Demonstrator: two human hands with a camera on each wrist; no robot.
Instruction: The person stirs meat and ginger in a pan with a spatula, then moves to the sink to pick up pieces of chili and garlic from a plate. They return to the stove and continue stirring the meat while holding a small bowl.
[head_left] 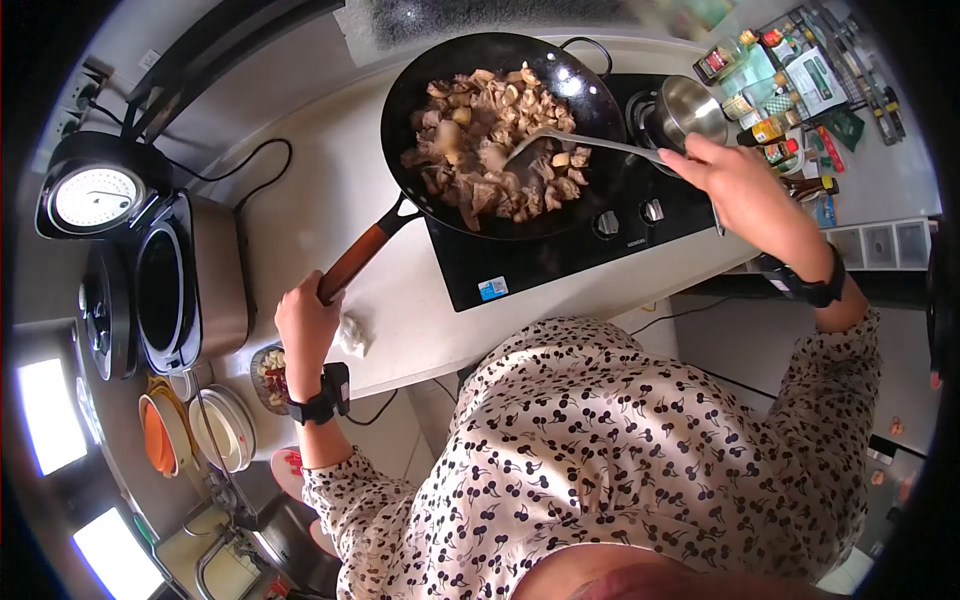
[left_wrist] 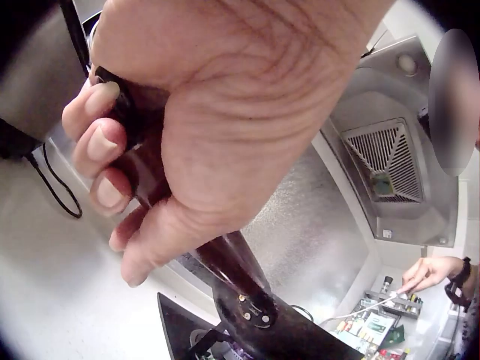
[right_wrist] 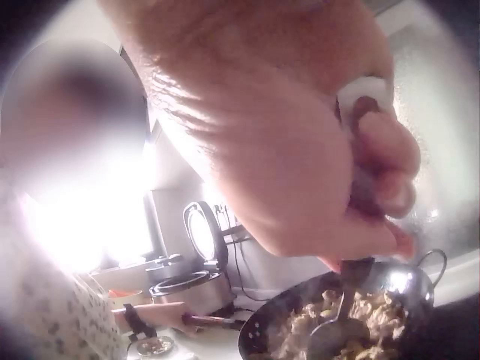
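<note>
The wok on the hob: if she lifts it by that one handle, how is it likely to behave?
Probably front-heavy: the wok is wide and loaded with meat pieces, while the left hand grips only the end of its long handle. It may tip forward. The right hand holds the spatula, so it cannot steady it.

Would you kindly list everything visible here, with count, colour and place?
wok: one, black, on the hob, full of browned food pieces
wok handle: one, reddish-brown, over the counter
spatula: one, metal, blade in the food
hob: one, black glass, set in the counter
steel pot: one, silver, right of the wok
rice cooker: one, silver-black, lid open, left
sauce bottles: several, mixed colours, far right
left hand: grips the wok handle
right hand: grips the spatula
</note>
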